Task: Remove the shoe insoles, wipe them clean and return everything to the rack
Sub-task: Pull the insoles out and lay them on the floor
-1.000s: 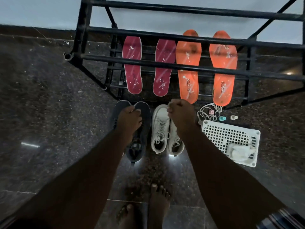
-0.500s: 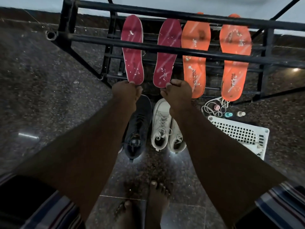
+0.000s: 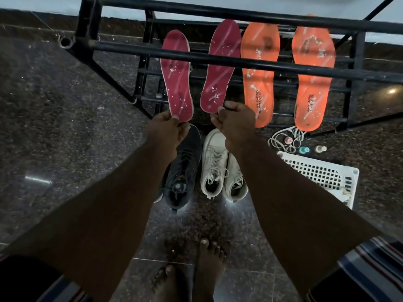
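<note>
Two dark red insoles speckled with white dirt lean on the black metal rack (image 3: 218,59). My left hand (image 3: 168,127) pinches the heel end of the left red insole (image 3: 177,79). My right hand (image 3: 236,120) pinches the heel end of the right red insole (image 3: 220,73). Two orange insoles, one (image 3: 259,75) in the middle and one (image 3: 311,77) further right, lean on the rack beside them. Below my hands, a dark shoe (image 3: 183,168) and a pair of white sneakers (image 3: 220,168) stand on the floor.
A white perforated basket (image 3: 316,171) with a pale cloth lies on the dark stone floor at the right. Behind it are a coil of white laces (image 3: 283,140) and three small bottles (image 3: 304,149). My bare feet (image 3: 209,264) stand near the bottom.
Both hands rose from the shoes to the heel ends of the two red insoles and pinched them. The left red insole has shifted slightly lower and away from the right one.
</note>
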`<action>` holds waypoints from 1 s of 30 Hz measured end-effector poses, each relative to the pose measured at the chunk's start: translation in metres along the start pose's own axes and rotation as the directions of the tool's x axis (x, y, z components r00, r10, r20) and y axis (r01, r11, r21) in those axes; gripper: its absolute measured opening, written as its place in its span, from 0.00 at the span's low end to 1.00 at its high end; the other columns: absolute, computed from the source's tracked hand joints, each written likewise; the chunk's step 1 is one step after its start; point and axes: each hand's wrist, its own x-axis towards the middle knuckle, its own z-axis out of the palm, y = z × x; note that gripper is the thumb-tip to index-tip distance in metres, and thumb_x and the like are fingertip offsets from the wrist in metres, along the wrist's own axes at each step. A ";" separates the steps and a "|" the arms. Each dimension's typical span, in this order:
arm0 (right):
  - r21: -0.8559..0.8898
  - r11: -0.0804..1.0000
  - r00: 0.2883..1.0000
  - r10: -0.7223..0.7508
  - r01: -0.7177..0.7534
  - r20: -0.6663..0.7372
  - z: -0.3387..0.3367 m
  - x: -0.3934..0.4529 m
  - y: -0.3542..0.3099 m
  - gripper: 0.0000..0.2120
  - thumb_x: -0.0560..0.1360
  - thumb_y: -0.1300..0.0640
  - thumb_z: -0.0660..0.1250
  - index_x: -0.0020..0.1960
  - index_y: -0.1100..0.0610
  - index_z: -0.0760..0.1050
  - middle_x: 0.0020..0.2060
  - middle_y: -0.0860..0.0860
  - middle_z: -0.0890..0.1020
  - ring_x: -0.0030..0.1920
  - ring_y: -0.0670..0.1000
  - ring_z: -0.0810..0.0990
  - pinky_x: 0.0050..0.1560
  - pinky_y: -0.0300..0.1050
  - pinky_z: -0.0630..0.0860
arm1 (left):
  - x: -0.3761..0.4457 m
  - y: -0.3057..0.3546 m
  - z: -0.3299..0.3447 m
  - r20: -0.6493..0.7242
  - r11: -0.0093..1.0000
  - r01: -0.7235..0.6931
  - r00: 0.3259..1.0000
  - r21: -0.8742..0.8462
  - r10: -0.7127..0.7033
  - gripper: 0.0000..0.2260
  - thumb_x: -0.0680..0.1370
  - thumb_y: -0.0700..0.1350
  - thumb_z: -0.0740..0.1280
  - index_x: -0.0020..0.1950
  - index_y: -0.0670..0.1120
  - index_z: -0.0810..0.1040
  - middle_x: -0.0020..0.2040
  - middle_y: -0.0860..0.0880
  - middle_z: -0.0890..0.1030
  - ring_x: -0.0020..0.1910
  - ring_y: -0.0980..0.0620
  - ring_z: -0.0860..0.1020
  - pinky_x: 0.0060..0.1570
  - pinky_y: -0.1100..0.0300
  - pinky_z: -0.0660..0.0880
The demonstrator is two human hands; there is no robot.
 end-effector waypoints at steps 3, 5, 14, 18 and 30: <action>-0.045 0.999 1.000 -0.020 0.021 0.016 -0.005 -0.004 0.004 0.08 0.77 0.71 0.65 0.47 0.59 0.77 0.40 0.54 0.83 0.42 0.54 0.82 0.46 0.47 0.83 | -0.005 -0.002 -0.003 -0.010 0.999 -0.007 1.000 0.040 0.007 0.07 0.83 0.37 0.63 0.57 0.42 0.80 0.50 0.42 0.86 0.44 0.50 0.85 0.46 0.58 0.83; -0.084 0.996 0.999 -0.027 0.029 0.025 -0.012 -0.007 0.008 0.07 0.77 0.70 0.65 0.51 0.60 0.77 0.41 0.54 0.83 0.42 0.53 0.82 0.47 0.47 0.83 | -0.008 -0.005 -0.007 -0.001 0.998 -0.010 1.000 0.056 0.010 0.07 0.82 0.37 0.63 0.57 0.41 0.80 0.50 0.41 0.85 0.43 0.50 0.84 0.47 0.57 0.83; -0.013 0.999 0.997 0.030 -0.029 0.066 -0.021 -0.008 0.011 0.13 0.78 0.68 0.65 0.62 0.62 0.75 0.44 0.53 0.84 0.43 0.55 0.81 0.42 0.47 0.83 | -0.012 -0.008 -0.011 0.019 1.000 -0.007 1.000 0.021 0.006 0.09 0.81 0.36 0.65 0.61 0.36 0.78 0.51 0.40 0.85 0.50 0.45 0.85 0.51 0.54 0.83; -0.047 0.999 0.996 -0.017 0.022 0.091 -0.025 -0.016 0.011 0.14 0.78 0.71 0.63 0.62 0.62 0.76 0.45 0.52 0.84 0.45 0.53 0.83 0.47 0.49 0.83 | -0.022 -0.012 -0.013 0.028 0.999 -0.045 0.999 0.014 0.045 0.09 0.81 0.35 0.65 0.60 0.36 0.78 0.50 0.41 0.86 0.49 0.46 0.86 0.50 0.56 0.83; -0.029 0.999 0.993 -0.021 0.024 0.119 -0.081 -0.085 0.061 0.14 0.77 0.71 0.64 0.61 0.60 0.77 0.45 0.56 0.83 0.42 0.53 0.84 0.42 0.46 0.82 | -0.090 -0.084 -0.047 0.097 0.996 0.018 0.995 -0.088 -0.009 0.11 0.82 0.34 0.64 0.63 0.34 0.76 0.53 0.38 0.84 0.47 0.47 0.84 0.49 0.57 0.83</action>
